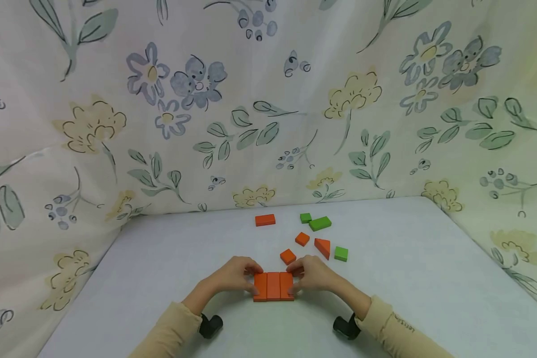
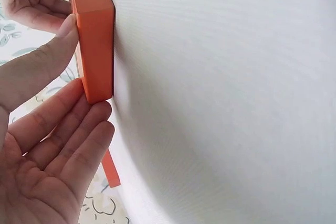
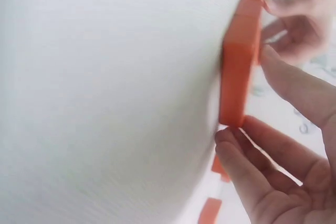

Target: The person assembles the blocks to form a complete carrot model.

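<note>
Three orange rectangular blocks lie side by side on the table, their long sides touching: a left block, a middle block and a right block. My left hand holds the left block, thumb on its upper face and fingertips against its far end. In the left wrist view that block sits flat on the tabletop. Mirroring this, my right hand grips the right block, seen in the right wrist view as the nearest block, with the thumb on top and fingers at the far end.
Beyond the hands lie two small orange blocks, an orange triangular block, a green square block, a small green block, a longer green block and an orange rectangular block. A floral curtain hangs behind the table.
</note>
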### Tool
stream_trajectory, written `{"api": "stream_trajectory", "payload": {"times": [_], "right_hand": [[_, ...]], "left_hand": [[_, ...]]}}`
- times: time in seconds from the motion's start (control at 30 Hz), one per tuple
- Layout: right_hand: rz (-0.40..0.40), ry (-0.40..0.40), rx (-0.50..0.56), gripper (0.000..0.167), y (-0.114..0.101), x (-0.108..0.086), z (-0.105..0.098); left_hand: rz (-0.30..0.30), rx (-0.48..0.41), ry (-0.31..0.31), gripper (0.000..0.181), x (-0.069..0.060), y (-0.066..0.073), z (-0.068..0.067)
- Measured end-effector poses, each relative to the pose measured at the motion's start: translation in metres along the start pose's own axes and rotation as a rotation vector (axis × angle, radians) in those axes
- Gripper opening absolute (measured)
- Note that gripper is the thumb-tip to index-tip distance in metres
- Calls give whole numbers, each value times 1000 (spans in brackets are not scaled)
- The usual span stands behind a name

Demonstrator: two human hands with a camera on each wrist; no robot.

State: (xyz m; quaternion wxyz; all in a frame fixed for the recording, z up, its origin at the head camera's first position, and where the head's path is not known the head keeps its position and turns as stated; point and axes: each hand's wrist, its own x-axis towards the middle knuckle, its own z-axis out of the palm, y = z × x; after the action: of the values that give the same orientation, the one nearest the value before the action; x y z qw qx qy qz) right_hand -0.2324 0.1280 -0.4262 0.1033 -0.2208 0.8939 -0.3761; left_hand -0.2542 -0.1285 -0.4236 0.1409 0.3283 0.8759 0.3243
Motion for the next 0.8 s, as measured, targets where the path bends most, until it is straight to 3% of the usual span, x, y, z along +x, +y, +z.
{"api": "stream_trajectory", "payload": {"times": [0.2,0.33,0.53,0.8], "right_hand": [[-45,91,-14,25,4,10,-14],[-62,116,-48,28,9,21,-20],[-36,40,-90,41,17,37,-22],[-105,-25,-99,45,20,46,-19]], "left_hand": [[-17,-2,3,42,2,0,1],[-29,-8,11,43,2,0,0],[-38,-7,19,43,2,0,1],[-39,-30,24,42,0,1,2]]}}
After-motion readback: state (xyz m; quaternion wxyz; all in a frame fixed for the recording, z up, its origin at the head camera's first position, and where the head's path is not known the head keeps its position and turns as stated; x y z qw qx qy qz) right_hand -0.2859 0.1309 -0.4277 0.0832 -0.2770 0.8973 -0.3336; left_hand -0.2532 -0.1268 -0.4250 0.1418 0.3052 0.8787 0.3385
